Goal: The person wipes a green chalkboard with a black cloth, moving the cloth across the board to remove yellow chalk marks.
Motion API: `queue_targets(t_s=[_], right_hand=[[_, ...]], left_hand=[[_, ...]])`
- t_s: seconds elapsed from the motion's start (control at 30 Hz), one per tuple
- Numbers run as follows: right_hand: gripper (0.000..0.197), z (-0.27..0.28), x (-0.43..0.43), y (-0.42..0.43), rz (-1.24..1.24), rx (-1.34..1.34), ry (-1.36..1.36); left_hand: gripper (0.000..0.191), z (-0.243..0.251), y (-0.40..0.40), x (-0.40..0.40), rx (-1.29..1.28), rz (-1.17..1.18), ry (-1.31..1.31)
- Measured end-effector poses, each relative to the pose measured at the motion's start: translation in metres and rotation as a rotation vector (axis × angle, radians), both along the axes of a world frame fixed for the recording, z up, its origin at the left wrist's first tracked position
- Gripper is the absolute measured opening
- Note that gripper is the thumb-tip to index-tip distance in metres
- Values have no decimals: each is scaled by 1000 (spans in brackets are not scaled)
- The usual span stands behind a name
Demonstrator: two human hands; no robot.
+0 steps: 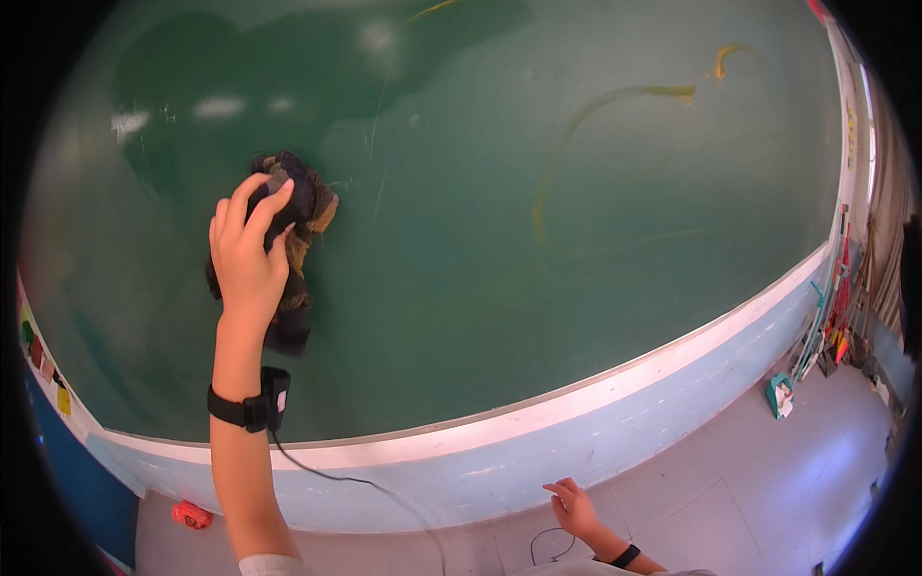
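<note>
My left hand [248, 237] grips a dark, bunched cloth [295, 209] with yellow-brown stained patches and presses it to the left part of a green chalkboard [446, 288]. Part of the cloth hangs down below the fingers. Above it the board's surface is darker and looks wet, with glare spots. Yellow chalk marks [612, 93] curve across the board's right side. My right hand [574, 510] is low in front of the wall, away from the board, its fingers partly curled and holding nothing visible.
A black cable [346, 478] runs from the device strapped on my left wrist. The board's pale lower frame [504, 428] borders a light blue wall. A red bag-like item [192, 514] lies on the floor at left. At right stand a teal dustpan [781, 394], several long handles and a curtain [884, 266].
</note>
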State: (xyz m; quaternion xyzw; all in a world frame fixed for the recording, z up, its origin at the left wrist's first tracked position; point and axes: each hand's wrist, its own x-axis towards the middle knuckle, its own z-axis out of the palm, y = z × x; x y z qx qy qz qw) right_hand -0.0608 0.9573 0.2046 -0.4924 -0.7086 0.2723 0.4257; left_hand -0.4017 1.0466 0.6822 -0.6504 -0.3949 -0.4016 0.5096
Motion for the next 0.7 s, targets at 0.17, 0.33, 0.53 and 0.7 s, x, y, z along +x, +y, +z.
queue_targets(t_s=[0.17, 0.33, 0.53, 0.7], right_hand=[[28, 6, -1, 5, -36, 79, 19], [28, 30, -6, -10, -110, 4, 68], [30, -14, -18, -18, -279, 124, 168], [30, -14, -25, -18, -301, 67, 189]], left_hand=[[42, 45, 24, 30, 121, -183, 89], [41, 149, 61, 119, 154, -204, 279], [23, 184, 73, 169, 201, -172, 318], [26, 129, 47, 108, 145, -170, 443]])
